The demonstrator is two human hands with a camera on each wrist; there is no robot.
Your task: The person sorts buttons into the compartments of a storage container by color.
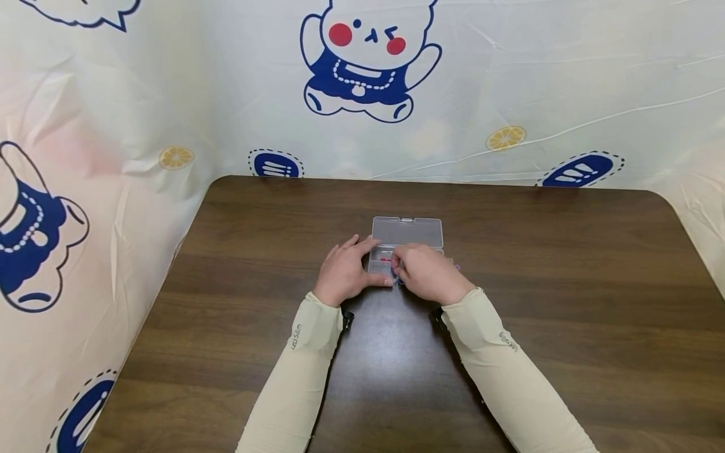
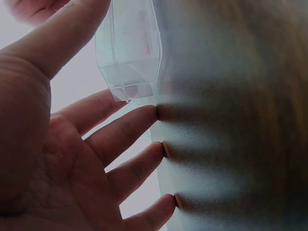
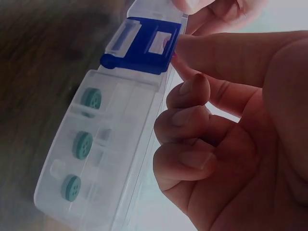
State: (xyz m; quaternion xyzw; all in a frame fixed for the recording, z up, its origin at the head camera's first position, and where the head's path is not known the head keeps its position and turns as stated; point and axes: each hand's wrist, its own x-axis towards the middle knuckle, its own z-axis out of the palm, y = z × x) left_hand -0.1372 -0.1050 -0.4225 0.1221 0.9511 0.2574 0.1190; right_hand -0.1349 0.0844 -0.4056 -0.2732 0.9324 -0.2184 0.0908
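Observation:
A clear plastic compartment box (image 1: 379, 267) lies on the table, its clear lid (image 1: 406, 232) folded back. My left hand (image 1: 343, 270) holds its left end, thumb along the near side and index fingertip at the far corner; in the left wrist view other fingertips rest on the table. My right hand (image 1: 426, 270) is over the box. Its thumb and index finger pinch a small pink piece (image 3: 174, 54), mostly hidden by them. Beside that thumb is a blue plastic piece (image 3: 149, 45) with window-like gaps. Several green buttons (image 3: 83, 145) show through the box wall.
Small red pieces (image 1: 385, 260) lie in a compartment. A purple bit (image 1: 457, 267) shows just right of my right hand. The brown wooden table (image 1: 538, 251) extends all around, with a printed cloth (image 1: 481, 82) hanging behind its far edge.

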